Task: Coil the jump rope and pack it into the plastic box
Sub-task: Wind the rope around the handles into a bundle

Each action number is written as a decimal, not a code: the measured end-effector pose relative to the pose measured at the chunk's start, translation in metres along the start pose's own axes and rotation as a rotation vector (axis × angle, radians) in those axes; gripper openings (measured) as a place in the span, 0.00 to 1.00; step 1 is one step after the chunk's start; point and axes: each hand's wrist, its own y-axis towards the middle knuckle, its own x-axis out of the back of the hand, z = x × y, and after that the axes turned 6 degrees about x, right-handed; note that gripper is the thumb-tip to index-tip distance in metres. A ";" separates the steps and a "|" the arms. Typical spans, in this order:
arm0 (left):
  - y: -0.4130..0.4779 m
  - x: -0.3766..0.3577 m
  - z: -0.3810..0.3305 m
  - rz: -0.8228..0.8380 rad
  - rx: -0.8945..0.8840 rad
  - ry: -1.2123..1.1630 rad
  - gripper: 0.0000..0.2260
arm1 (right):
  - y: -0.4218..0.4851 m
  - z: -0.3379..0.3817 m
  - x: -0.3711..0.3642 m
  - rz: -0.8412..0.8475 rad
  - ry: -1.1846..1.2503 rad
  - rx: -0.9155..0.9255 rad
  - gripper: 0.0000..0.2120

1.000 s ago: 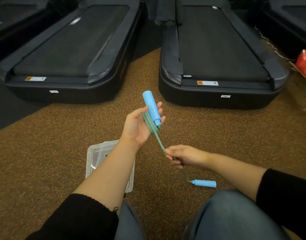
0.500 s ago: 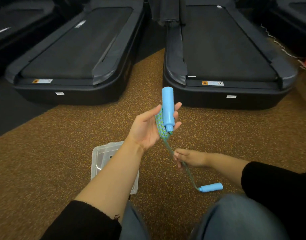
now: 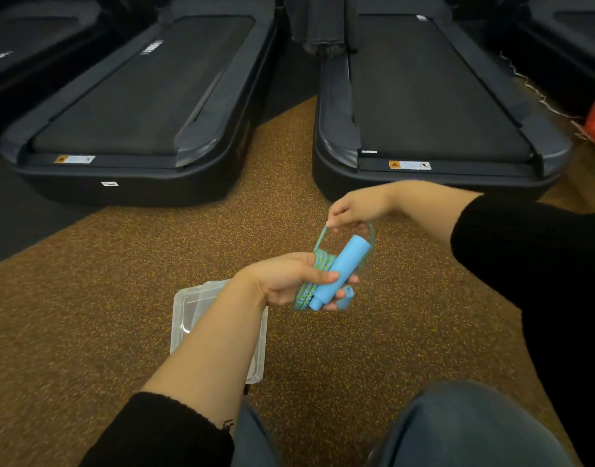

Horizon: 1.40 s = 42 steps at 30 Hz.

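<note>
Above box [image 3: 188, 308]: both hands [image 3: 289, 281] looping rope [image 3: 318, 261].

The person wears black sleeves [image 3: 532, 264], pushed up so both forearms [image 3: 208, 352] are bare. The hands wear no gloves. Blue jeans [image 3: 471, 429] cover the knees.

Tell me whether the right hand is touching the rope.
Touching. The head view shows the right hand pinching the top of a rope loop above the left hand.

Head-worn camera looks forward and down, close over the speckled floor [image 3: 121, 298].
</note>
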 end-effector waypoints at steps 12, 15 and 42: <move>0.011 0.004 0.001 -0.364 -0.078 -0.088 0.13 | -0.013 0.053 0.017 0.093 -0.305 -0.025 0.15; 0.013 0.005 0.001 -0.388 -0.106 -0.093 0.13 | -0.017 0.067 0.014 0.068 -0.399 -0.041 0.15; 0.016 -0.001 -0.005 -0.451 -0.305 -0.494 0.24 | -0.066 0.078 -0.121 -0.346 0.193 -0.159 0.14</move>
